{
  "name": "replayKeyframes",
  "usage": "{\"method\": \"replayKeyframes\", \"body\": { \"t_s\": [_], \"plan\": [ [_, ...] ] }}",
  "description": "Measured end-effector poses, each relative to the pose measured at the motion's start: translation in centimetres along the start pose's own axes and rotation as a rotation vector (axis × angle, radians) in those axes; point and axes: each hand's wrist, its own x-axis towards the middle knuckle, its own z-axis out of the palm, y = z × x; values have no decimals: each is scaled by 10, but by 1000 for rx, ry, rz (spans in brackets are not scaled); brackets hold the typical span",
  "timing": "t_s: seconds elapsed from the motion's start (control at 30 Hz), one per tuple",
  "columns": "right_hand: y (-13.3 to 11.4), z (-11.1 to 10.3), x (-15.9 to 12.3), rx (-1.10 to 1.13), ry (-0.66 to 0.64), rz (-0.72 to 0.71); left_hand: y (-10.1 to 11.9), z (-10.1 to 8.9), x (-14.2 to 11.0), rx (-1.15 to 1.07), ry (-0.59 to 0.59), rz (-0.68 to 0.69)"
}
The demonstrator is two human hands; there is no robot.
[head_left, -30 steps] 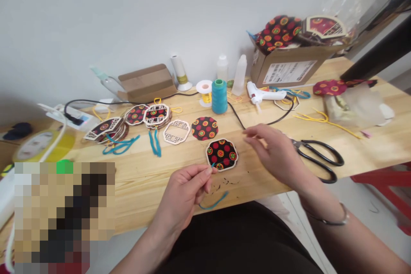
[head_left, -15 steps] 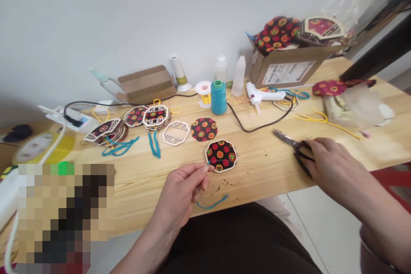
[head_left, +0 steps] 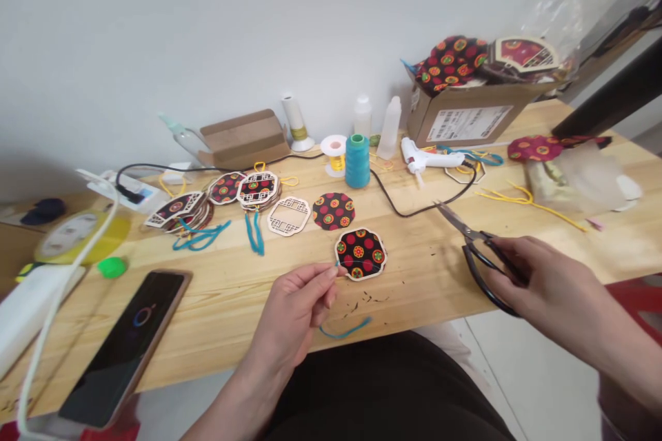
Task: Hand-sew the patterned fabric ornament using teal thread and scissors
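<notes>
My left hand [head_left: 303, 306] is closed in a pinch, with a tiny blue thread end [head_left: 338, 264] at its fingertips. A thin pale strand runs from there across a patterned fabric piece in a wooden frame [head_left: 360, 255]. Below the fingers lies a blue cord [head_left: 347, 329]; whether it joins the pinched thread I cannot tell. My right hand [head_left: 538, 282] grips black-handled scissors [head_left: 467, 233], blades slightly parted and pointing up-left, low over the table. Just beyond the framed piece sit a round fabric patch [head_left: 334, 211] and a bare wooden lattice frame [head_left: 289, 216].
Behind stand a blue thread spool [head_left: 357, 162], yellow thread reel [head_left: 334, 151], white glue gun [head_left: 429, 157] with black cable, and a carton [head_left: 460, 117]. To the left are finished ornaments [head_left: 258, 189], a phone [head_left: 127, 348] and yellow tape [head_left: 83, 238]. Dark scraps lie near the table's front edge.
My right hand has lifted the scissors and spread their handles; its fingers are now in the loops. My left hand keeps its pinch by the framed piece. The view has shifted slightly.
</notes>
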Motion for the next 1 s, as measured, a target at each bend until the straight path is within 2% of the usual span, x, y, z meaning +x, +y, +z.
{"method": "replayKeyframes", "body": {
  "t_s": [0.07,0.13,0.2,0.27,0.67,0.8,1.0],
  "plan": [
    [-18,4,-10,433,-148,-80,0,0,0,-16,15,7],
    [-37,10,-22,743,-409,-143,0,1,-1,-28,28,3],
    [-53,16,-33,856,-610,-152,0,0,-1,-36,23,-7],
    [-64,21,-41,875,-693,-165,0,0,-1,-46,9,-5],
    [-78,23,-38,567,-753,-142,4,0,-8,-94,46,71],
    [-84,25,-32,570,-841,-157,3,0,-10,-88,21,58],
    [-91,25,-26,649,-864,-185,-1,1,-12,-10,-58,7]
  ]
}}
